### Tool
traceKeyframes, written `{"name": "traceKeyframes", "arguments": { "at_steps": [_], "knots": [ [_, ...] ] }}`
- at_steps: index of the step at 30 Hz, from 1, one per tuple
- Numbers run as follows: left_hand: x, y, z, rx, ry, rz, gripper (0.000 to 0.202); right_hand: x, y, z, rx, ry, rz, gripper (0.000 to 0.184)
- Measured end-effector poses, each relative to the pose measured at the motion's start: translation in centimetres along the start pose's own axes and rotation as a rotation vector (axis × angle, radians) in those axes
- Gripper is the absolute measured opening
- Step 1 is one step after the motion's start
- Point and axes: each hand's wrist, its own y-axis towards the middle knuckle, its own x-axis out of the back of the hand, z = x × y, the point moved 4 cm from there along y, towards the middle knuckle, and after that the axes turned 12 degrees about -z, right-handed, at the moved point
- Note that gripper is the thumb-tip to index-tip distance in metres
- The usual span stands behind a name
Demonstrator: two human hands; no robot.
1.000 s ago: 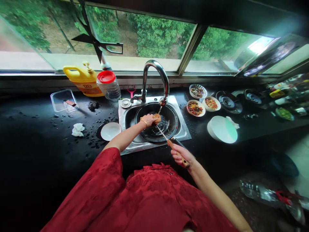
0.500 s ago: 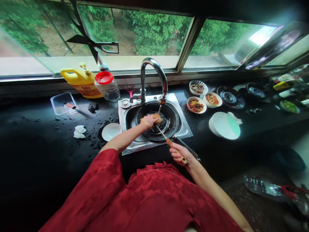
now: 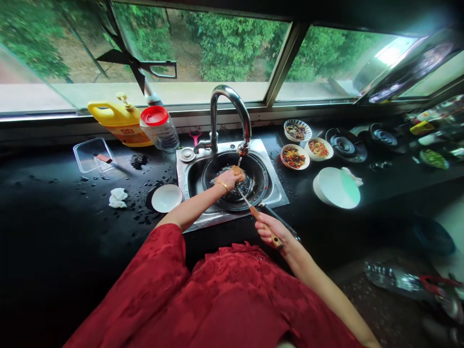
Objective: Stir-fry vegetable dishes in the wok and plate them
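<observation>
Compared with the view half a second earlier, the left grip is shifted slightly toward the right of the frame, and the tan sponge is carried with it. Little change is noted in the position of the right grip. The shift is judged to be a change of rubbing position along the utensil, with the work still in progress.

The sponge and the far end of the utensil are located at the centre of the frame, over the black pan, which is seated in the steel sink. Water is discharged from the faucet close beside the sponge.

The left forearm is extended from lower left toward centre, palm downward, with the fingers closed over the sponge. The right forearm is brought in from the lower right corner, with the fingers wrapped around the utensil's wooden handle. The utensil is slanted toward upper left; its tip is hidden beneath the left grip. Whether the pan handle is touched by the right grip cannot be determined.
</observation>
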Motion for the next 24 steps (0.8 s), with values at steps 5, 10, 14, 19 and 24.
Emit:
{"name": "traceKeyframes", "arguments": {
  "at_steps": [5,10,14,19,24],
  "knots": [
    [0.4,-0.2,0.3,0.094,0.051,-0.038,0.047,-0.3,0.2,-0.2,0.031,-0.012,0.007,0.026],
    [0.3,0.0,0.1,0.099,0.043,0.003,0.052,-0.3,0.2,0.1,0.085,-0.016,-0.011,0.032],
    [0.5,0.0,0.5,0.103,0.056,0.008,0.053,-0.3,0.1,0.2,0.128,-0.037,-0.026,0.037],
    [0.5,-1.0,0.8,0.115,0.092,0.065,0.056,-0.4,0.2,0.2,0.172,-0.061,-0.035,0.044],
    [1.2,-2.1,1.6,0.089,0.086,0.08,0.054,0.2,0.9,0.9,0.258,-0.182,-0.059,0.056]
  ]
}}
